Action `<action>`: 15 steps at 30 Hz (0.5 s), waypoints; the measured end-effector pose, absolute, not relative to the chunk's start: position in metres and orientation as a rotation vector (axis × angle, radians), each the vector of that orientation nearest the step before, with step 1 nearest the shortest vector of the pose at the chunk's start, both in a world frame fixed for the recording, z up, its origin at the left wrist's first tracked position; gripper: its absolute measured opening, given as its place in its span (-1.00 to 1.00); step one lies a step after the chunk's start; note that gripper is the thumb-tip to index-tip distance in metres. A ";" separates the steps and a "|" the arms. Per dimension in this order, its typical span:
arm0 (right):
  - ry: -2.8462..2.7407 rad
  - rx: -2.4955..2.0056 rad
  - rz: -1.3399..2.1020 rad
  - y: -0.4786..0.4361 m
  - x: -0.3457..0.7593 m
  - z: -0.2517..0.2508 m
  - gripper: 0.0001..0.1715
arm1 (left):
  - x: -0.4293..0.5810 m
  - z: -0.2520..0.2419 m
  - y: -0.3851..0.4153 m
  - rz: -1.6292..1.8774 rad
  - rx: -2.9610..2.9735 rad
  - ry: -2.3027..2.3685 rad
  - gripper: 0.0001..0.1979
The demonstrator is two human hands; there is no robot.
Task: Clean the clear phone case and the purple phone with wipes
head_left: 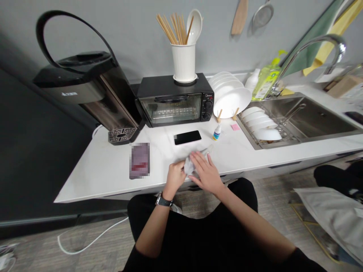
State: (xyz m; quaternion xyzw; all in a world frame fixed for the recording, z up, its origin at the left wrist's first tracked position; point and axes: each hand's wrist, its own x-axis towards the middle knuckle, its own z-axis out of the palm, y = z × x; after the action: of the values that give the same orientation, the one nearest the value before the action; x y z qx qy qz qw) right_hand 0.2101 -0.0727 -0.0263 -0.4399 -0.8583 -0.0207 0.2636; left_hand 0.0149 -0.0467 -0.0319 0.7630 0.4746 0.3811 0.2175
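Near the counter's front edge, my left hand (176, 175) is closed, its curled fingers gripping a light grey cloth (190, 166). A small dark bit shows beside these fingers, too small to make out. Laid over the same cloth is my right hand (205, 172), its fingers stretched out and pressing on it. Part of something thin and pale (209, 150) sticks out past the right fingertips; I cannot tell what it is. Just beyond the hands lies a phone (187, 137) with a dark screen. A small white bottle (217, 132) with a blue and yellow label stands upright to its right.
A blurred-out purple item (140, 160) lies on the counter (104, 170) at left, before a black drink machine (113, 102). Behind stand a toaster oven (172, 109), a utensil holder (183, 62) and racked plates (231, 102). The sink (317, 117) with bowls (262, 126) is at right.
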 end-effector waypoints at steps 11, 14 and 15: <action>-2.346 -1.083 0.040 -0.089 0.185 -0.023 0.00 | 0.014 -0.038 -0.044 1.044 2.159 1.284 -0.79; -2.383 -1.069 0.013 -0.088 0.188 -0.024 -0.04 | 0.012 -0.036 -0.046 1.040 2.159 1.308 -0.78; -2.370 -1.103 -0.002 -0.083 0.197 -0.024 -0.06 | 0.013 -0.035 -0.047 1.045 2.148 1.316 -0.77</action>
State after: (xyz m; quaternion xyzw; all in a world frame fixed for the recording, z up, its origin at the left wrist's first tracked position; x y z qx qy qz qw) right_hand 0.1966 -0.0834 -0.0238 -0.4074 -0.8753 -0.0008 0.2606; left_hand 0.0129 -0.0466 -0.0354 0.7707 0.4722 0.3750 0.2057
